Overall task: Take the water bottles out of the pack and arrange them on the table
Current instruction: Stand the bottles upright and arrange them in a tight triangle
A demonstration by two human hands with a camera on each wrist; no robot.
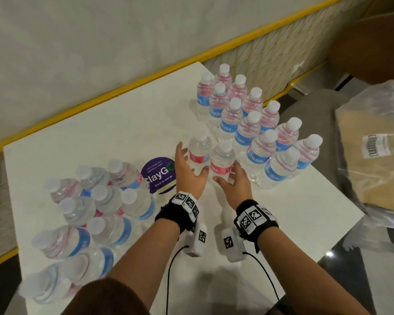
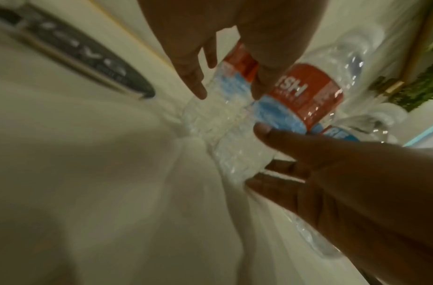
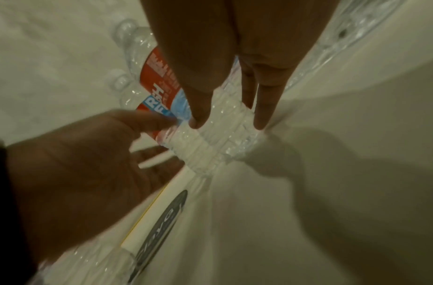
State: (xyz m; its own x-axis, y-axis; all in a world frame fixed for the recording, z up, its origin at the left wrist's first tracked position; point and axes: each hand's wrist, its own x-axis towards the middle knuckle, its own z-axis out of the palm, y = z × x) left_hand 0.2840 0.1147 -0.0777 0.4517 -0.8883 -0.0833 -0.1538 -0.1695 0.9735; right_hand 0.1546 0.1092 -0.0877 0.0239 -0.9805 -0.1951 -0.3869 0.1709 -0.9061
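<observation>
on the tabletop, head view: two upright water bottles, left bottle [image 1: 198, 153] and right bottle [image 1: 222, 163], stand at the near end of the arranged rows [image 1: 255, 119]; the white tabletop [image 1: 114, 123] also carries a loose cluster [image 1: 89, 208] at the near left.
head view, hands: left hand [image 1: 189, 171] and right hand [image 1: 231, 181] flank the pair with fingers spread and relaxed, neither clasping.
head view, writing: purple sticker [image 1: 159, 173] reads "claygo, clean as you go"; blue labels show "fresh".
head view, pack: torn plastic wrap [image 1: 373, 144] lies off to the right.
left wrist view: straight fingers beside the red-and-blue label, "sh" legible.
right wrist view: fingertips touch the ribbed lower body; label blurred.
risk: judging by the tight spacing, a nudge could topple a bottle into the rows.
</observation>
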